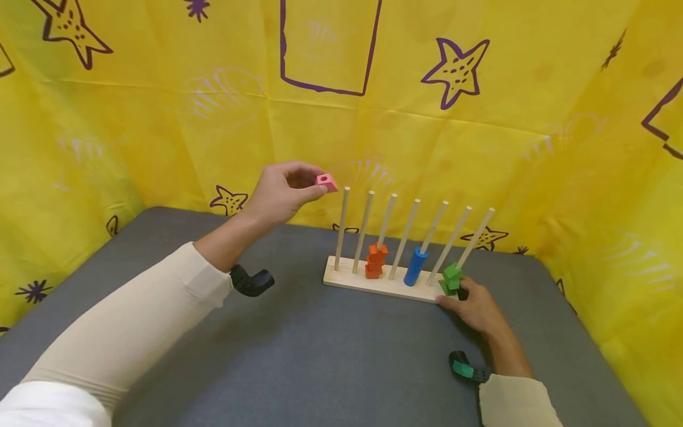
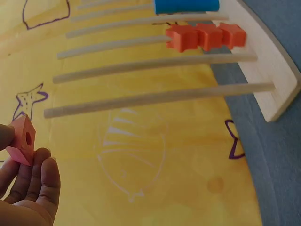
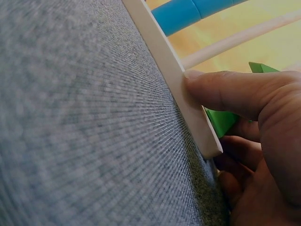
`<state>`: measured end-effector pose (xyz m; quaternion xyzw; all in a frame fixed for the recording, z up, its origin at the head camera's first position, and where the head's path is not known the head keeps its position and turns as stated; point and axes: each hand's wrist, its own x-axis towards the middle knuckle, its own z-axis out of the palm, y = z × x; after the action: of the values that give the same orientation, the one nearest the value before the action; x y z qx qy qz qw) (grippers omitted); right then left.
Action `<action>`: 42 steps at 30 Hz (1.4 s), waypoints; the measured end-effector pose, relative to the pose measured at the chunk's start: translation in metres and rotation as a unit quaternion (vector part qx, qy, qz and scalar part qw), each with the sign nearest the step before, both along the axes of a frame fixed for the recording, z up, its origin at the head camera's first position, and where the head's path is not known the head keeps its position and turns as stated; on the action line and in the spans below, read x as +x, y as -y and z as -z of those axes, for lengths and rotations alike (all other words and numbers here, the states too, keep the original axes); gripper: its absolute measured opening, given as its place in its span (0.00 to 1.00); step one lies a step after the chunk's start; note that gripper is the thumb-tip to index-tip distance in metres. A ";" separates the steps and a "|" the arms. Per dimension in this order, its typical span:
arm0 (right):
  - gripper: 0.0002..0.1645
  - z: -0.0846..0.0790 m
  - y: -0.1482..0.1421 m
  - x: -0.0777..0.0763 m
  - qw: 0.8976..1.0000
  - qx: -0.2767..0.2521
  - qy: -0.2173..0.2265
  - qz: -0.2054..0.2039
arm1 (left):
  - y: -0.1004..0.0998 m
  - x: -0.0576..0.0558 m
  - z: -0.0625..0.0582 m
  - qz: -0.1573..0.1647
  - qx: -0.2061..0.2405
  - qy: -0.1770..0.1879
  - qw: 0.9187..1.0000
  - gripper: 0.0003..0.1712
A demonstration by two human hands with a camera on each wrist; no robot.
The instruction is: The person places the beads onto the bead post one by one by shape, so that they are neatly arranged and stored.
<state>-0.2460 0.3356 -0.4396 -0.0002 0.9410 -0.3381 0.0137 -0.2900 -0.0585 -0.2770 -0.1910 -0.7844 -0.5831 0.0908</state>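
A wooden peg rack has a flat base (image 1: 384, 287) and several upright pegs. My left hand (image 1: 280, 193) pinches a pink block (image 1: 327, 183) with a hole through it, raised just left of the top of the leftmost peg (image 1: 342, 231). In the left wrist view the pink block (image 2: 22, 140) sits between thumb and fingers, apart from the peg. At the rack's right end my right hand (image 1: 477, 305) grips the base, thumb on its front edge (image 3: 188, 103). Green blocks (image 1: 452, 277) are stacked on the rightmost peg beside those fingers, partly hidden by them in the right wrist view.
Orange star-shaped beads (image 1: 376, 262) fill the lower part of the third peg from the left. Blue cylinders (image 1: 415, 267) sit on the fifth. The rack stands on a grey tabletop (image 1: 320, 356), before a yellow patterned cloth (image 1: 341, 130) that hangs behind and at the sides.
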 end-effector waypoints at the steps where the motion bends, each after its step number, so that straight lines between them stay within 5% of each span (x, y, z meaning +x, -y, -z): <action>1: 0.29 0.000 0.000 0.000 1.000 0.000 -0.001 -0.002 | -0.004 -0.001 -0.001 0.003 0.004 0.003 1.000 0.17; 9: 0.28 0.002 0.001 -0.001 1.000 -0.003 -0.006 0.000 | -0.022 -0.012 0.000 0.019 0.017 0.007 1.000 0.15; 19: 0.27 0.001 0.004 -0.001 1.000 -0.016 -0.004 0.004 | -0.030 -0.013 0.006 0.038 0.024 0.010 0.999 0.15; 42: 0.29 0.002 0.000 -0.002 1.000 -0.007 0.006 0.005 | -0.036 -0.014 0.058 0.009 0.015 0.053 0.998 0.15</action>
<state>-0.2479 0.3360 -0.4417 0.0061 0.9386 -0.3444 0.0175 -0.3039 -0.0223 -0.3354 -0.1660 -0.7776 -0.6047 0.0465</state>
